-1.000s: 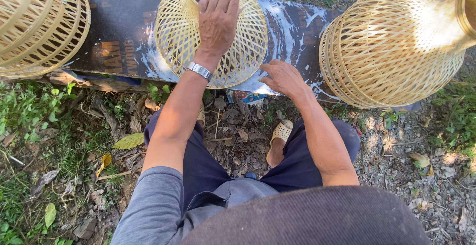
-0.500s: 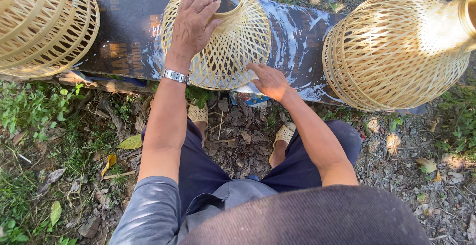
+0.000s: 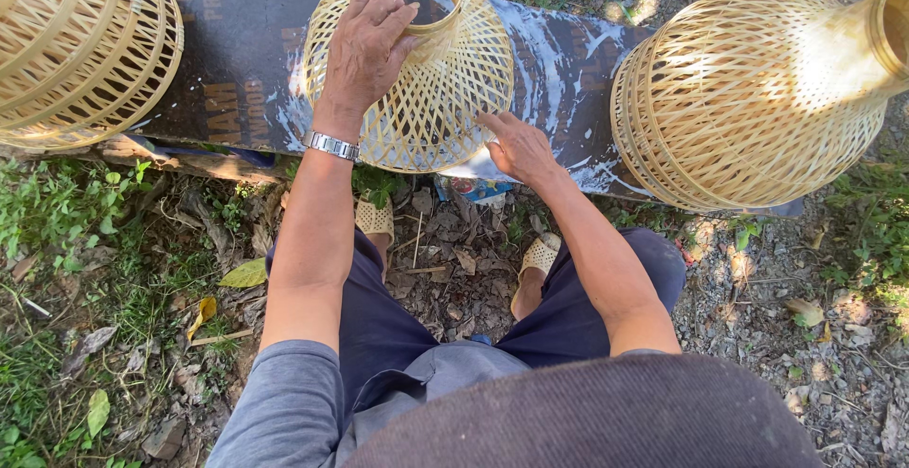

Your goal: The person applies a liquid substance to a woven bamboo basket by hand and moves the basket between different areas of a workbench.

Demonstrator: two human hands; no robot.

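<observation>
A woven bamboo basket, bell-shaped with a round open neck at the top, stands on a dark board in front of me. My left hand, a metal watch on its wrist, lies flat on the basket's upper left side with fingers reaching the neck rim. My right hand presses against the basket's lower right edge, fingers spread. Neither hand closes around it.
A second woven basket stands at the left on the board, a third larger one at the right. White smears cover the board. My sandalled feet rest on leaf-strewn soil; grass lies at the left, gravel at the right.
My left hand slid from the basket's top down onto its left shoulder. My right hand moved up from the ground to the basket's lower right edge.
</observation>
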